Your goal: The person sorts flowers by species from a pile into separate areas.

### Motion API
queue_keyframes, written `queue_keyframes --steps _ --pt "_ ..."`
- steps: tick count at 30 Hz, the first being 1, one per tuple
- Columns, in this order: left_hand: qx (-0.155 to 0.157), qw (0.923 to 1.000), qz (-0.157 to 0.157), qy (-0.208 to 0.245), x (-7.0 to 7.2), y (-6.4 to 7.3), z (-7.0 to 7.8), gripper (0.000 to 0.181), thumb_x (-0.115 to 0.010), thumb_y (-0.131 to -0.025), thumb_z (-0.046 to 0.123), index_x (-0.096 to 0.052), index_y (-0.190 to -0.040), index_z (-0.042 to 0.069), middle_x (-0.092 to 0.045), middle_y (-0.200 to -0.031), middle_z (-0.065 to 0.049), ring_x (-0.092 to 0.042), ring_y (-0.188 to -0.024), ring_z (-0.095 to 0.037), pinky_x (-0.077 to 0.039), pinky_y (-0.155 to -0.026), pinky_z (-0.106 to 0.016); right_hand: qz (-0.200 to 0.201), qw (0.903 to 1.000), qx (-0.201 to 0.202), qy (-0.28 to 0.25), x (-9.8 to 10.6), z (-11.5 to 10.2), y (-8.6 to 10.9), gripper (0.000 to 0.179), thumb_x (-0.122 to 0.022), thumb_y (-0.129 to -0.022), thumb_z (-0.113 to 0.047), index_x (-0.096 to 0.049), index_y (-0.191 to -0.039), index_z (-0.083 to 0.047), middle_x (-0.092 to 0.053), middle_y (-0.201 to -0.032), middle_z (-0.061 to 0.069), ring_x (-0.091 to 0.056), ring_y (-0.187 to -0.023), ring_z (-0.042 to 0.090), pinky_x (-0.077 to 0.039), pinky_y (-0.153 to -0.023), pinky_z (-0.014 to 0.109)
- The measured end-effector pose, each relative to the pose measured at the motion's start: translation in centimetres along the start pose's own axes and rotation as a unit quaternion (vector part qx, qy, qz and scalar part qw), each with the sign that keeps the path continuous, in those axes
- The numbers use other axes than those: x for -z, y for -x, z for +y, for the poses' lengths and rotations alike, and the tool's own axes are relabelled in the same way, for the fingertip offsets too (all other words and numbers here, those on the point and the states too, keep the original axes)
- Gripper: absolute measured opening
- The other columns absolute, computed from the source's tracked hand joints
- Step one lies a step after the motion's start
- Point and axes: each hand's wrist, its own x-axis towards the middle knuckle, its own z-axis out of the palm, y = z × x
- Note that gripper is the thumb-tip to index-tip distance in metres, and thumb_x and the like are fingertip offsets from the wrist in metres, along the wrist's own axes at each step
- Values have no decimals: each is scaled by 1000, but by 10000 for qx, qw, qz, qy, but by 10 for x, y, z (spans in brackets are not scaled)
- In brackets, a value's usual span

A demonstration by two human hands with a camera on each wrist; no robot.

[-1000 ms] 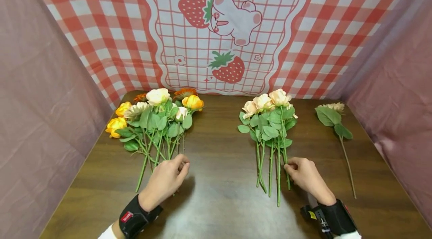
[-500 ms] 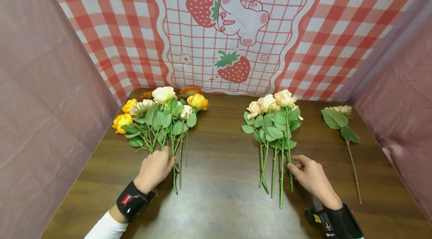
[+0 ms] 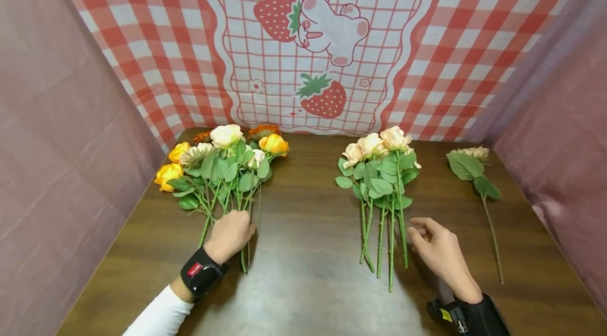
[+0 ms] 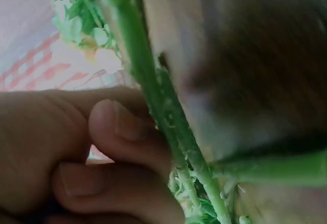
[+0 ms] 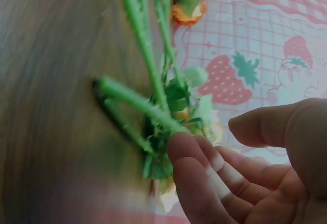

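Observation:
My left hand (image 3: 229,236) is over the lower stems of a mixed bunch of artificial flowers (image 3: 220,167), with orange, yellow and cream heads. In the left wrist view its fingers (image 4: 117,127) curl against green flower stems (image 4: 171,112); the exact hold is partly hidden. My right hand (image 3: 438,249) is beside a bunch of peach roses (image 3: 379,159), just right of the stems. In the right wrist view the thumb and fingers (image 5: 191,175) are apart with nothing between them, and a cut stem end (image 5: 133,99) lies behind the fingertips.
One cream flower (image 3: 474,165) with broad leaves lies alone at the right of the brown table (image 3: 303,252). Behind stands a red checked cloth (image 3: 308,46) with strawberries. Pink curtains (image 3: 71,141) close off both sides.
My left hand went left and in over the mixed bunch's stems, then shifted slightly right with fingers curled. My right hand drew a little away from the rose stems, its fingers loosening.

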Motion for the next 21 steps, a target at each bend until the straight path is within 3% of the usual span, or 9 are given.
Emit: queue_keyframes --steps 2,5,10,13,16,21 --pt "87 9996 69 246 1 2 -3 33 -58 -80 12 -44 -50 13 -55 -53 -10 -48 -42 -19 -41 -34 -38 164 9998 140 58 -9 11 0 36 -42 -94 -45 -52 -122 -24 -60 -88 -8 -54 -63 5 -47 -59 35" --pt "51 9967 385 707 5 4 -5 37 -57 -83 10 -40 -50 14 -48 -48 -5 -44 -39 -15 -38 -34 -33 310 9990 294 -116 -6 4 2 34 -45 -94 -41 -53 -122 -24 -60 -87 -7 -54 -63 6 -46 -56 33" --pt "-160 9884 961 1169 11 9 -4 34 -56 -85 7 -42 -55 13 -36 -46 3 -37 -38 -9 -33 -34 -28 222 9966 498 -623 21 -57 11 31 -50 -94 -32 -57 -118 -13 -64 -85 4 -56 -61 10 -45 -48 30" --pt "-285 9830 1111 1437 17 14 2 26 -55 -88 9 -50 -63 10 -42 -48 4 -39 -39 -6 -34 -34 -27 140 9957 626 -675 31 -93 16 25 -53 -93 -24 -59 -113 -10 -66 -81 7 -55 -57 11 -44 -46 29" --pt "-492 9748 1074 1893 24 19 15 16 -55 -90 11 -56 -74 8 -53 -51 4 -46 -42 -2 -38 -34 -24 51 9938 811 -757 28 -110 20 21 -57 -91 -16 -60 -111 -10 -65 -77 4 -54 -57 8 -40 -45 26" --pt "-1136 9588 1025 2392 32 27 41 9 -57 -90 9 -58 -81 8 -61 -57 3 -52 -48 1 -41 -37 -20 -300 9836 1310 -1202 13 -138 27 21 -61 -88 -9 -62 -108 -10 -65 -74 1 -54 -57 5 -44 -45 25"
